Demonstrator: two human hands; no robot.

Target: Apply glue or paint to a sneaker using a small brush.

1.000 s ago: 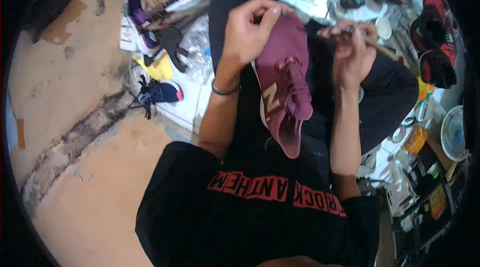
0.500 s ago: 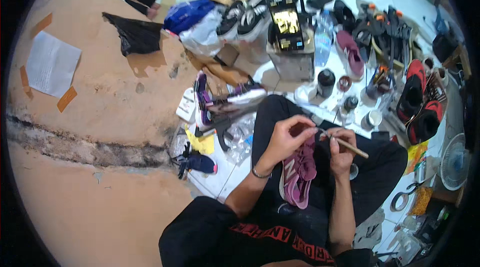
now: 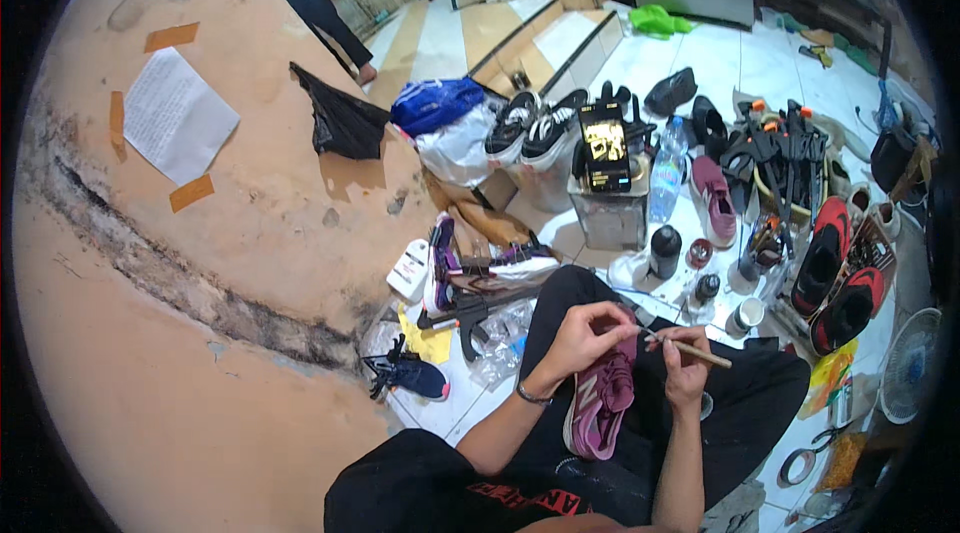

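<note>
A mauve sneaker (image 3: 600,403) rests on my lap, its toe end under my fingers and its heel toward me. My right hand (image 3: 686,373) is closed around a wooden-handled awl (image 3: 706,354) with a thin metal shaft pointing left. My left hand (image 3: 592,341) pinches its thumb and forefinger together beside the tip, above the shoe's toe. Whatever those fingertips hold is too small to make out. Both hands are raised slightly over my dark trousers.
A phone (image 3: 604,148) stands on a box ahead, near a water bottle (image 3: 667,173). Dark bottles (image 3: 664,251), a white cup (image 3: 745,315) and red-black shoes (image 3: 824,251) lie rightward. A purple-white shoe (image 3: 440,258) and a navy shoe (image 3: 408,375) sit left by the wall.
The view has tilted upward, so the room beyond shows more and everything sits lower in the picture. My hands keep nearly the same pose over the sneaker, with the awl still in the right.
</note>
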